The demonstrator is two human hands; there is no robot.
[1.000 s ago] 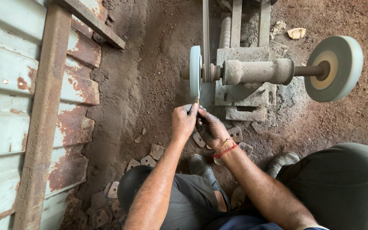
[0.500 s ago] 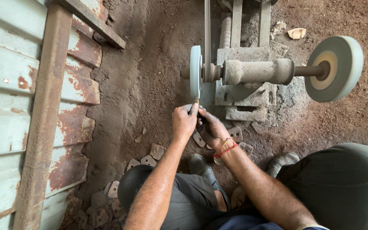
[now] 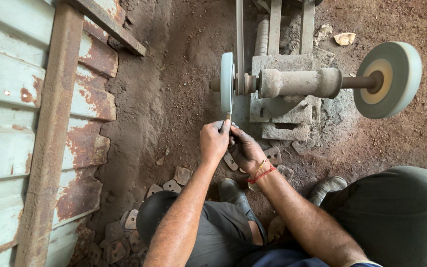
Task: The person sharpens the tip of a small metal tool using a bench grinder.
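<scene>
Two hands at a bench grinder on a dirt floor
The left hand and right hand, fingers clamped together on a small metal piece, press it against the narrow grinding wheel.

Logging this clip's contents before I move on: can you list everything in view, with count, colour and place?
narrow grinding wheel: one, pale grey-green, left end of the shaft
wide grinding wheel: one, grey with tan centre, right end
shaft housing: one, dusty grey, between the wheels
drive belt: one, grey, running up from the shaft
flat metal pieces: many, grey-brown, scattered on the dirt floor
corrugated sheet wall: one, pale green, rusty, left
left hand: pinching a small piece against the narrow wheel
right hand: beside it, red and yellow wrist thread
</scene>
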